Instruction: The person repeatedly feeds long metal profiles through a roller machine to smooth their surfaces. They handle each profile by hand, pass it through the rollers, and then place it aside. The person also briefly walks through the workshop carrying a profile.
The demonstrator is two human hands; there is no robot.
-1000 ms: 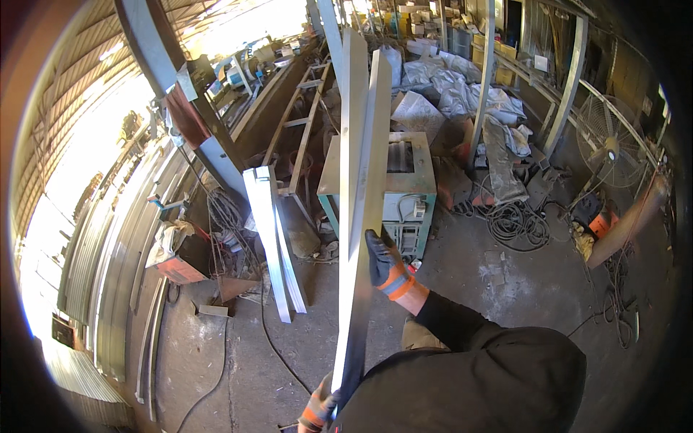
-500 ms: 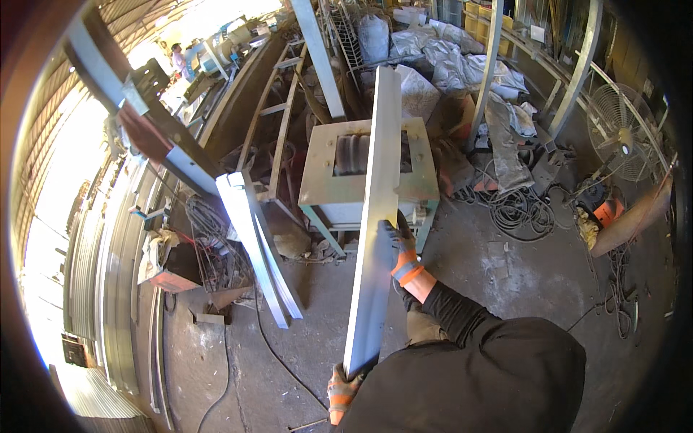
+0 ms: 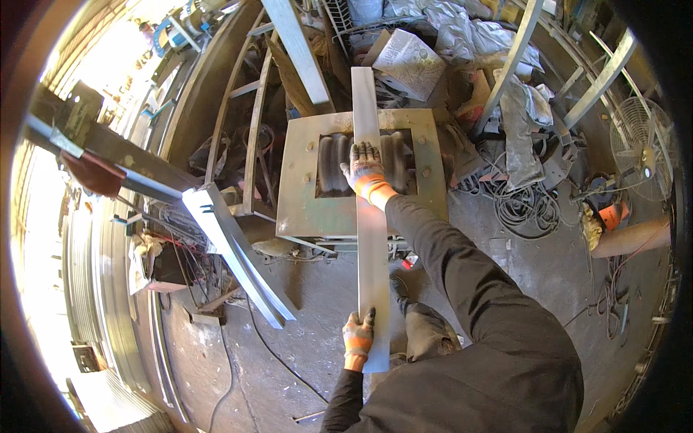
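Observation:
A long silvery metal bar (image 3: 373,267) lies lengthwise in front of me, its far part across the opening of a greenish metal box machine (image 3: 325,216). Inside that opening, dark ribbed rollers (image 3: 334,164) show on both sides of the bar. My right hand (image 3: 367,173), in a grey and orange glove, rests flat on top of the bar above the opening, fingers stretched forward. Close to the bar's near end, my left hand (image 3: 358,336), gloved alike, is closed on its left edge with the thumb on top; its underside is hidden.
Several shiny metal bars (image 3: 238,260) lean in a stack at left of the machine. A slanted post (image 3: 299,54) rises behind it. Coiled cables (image 3: 527,206) and a standing fan (image 3: 644,151) are at right. A cable (image 3: 271,350) crosses the floor at left.
The bar has come down from a tilted, raised position onto the machine's opening. My right hand has shifted from its right edge to its top, farther forward; my left hand has moved forward too.

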